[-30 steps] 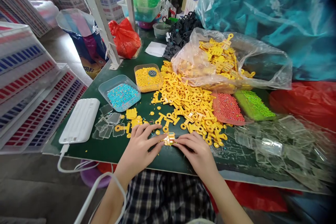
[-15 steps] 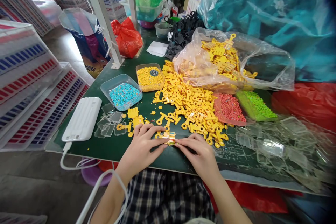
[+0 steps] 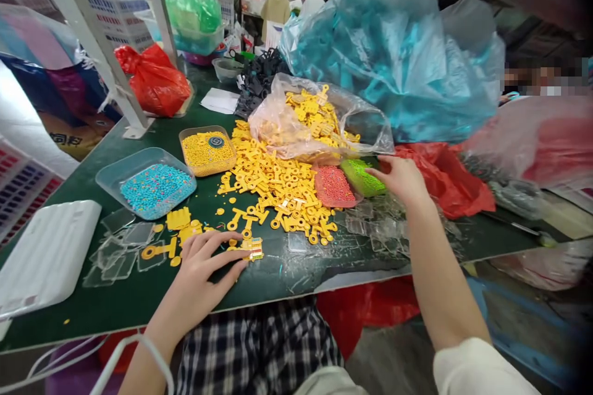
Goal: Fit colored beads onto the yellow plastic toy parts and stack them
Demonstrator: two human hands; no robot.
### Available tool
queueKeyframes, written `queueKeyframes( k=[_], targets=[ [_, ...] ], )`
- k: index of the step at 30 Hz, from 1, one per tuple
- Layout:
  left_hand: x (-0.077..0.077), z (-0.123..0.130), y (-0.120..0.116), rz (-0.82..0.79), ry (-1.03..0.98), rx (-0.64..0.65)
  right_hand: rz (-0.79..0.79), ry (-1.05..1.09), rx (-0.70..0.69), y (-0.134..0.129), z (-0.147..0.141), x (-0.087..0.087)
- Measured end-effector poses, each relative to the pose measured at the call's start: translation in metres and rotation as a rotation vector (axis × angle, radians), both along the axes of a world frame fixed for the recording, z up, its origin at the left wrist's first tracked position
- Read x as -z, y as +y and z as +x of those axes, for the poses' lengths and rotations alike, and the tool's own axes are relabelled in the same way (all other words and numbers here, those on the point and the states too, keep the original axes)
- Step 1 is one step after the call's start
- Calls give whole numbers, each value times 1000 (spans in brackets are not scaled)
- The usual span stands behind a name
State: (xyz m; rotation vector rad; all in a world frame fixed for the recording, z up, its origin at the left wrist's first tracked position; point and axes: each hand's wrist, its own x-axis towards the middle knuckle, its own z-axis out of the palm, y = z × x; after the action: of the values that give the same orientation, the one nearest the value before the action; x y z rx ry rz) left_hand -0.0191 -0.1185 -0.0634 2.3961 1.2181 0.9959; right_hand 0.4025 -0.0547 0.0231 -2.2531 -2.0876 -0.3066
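Observation:
My left hand (image 3: 210, 265) rests on the near side of the table, thumb and fingers closed on a small yellow plastic piece (image 3: 254, 249) with rows of coloured beads in it. To the right, my right hand (image 3: 403, 178) reaches over a tray of green beads (image 3: 360, 176). Its thumb and forefinger are a little apart at the tray's right side, and I see nothing between them. Beside that tray sits a tray of red beads (image 3: 334, 185). A heap of loose yellow plastic pieces (image 3: 282, 191) spreads out beyond my left hand.
At the left stand a tray of blue beads (image 3: 157, 188), a tray of yellow beads (image 3: 208, 151) and a white power bank (image 3: 49, 253). Clear plastic squares (image 3: 123, 247) lie near my left hand. Behind are black parts (image 3: 262, 77) and a big blue bag (image 3: 393, 74).
My right hand has left the beaded yellow piece and moved right and away from me to the green beads. My left hand still holds the piece. The view has turned right.

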Motion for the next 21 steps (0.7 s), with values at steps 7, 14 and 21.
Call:
queueKeyframes(
  k=[7, 14, 21],
  targets=[
    [5, 0, 2, 29, -31, -10, 150, 230, -157, -74, -49, 27],
    [2, 0, 1, 7, -29, 11, 150, 45, -173, -89, -76, 78],
    [0, -2, -2, -47, -60, 7, 315, 160, -133, -85, -79, 66]
  ],
)
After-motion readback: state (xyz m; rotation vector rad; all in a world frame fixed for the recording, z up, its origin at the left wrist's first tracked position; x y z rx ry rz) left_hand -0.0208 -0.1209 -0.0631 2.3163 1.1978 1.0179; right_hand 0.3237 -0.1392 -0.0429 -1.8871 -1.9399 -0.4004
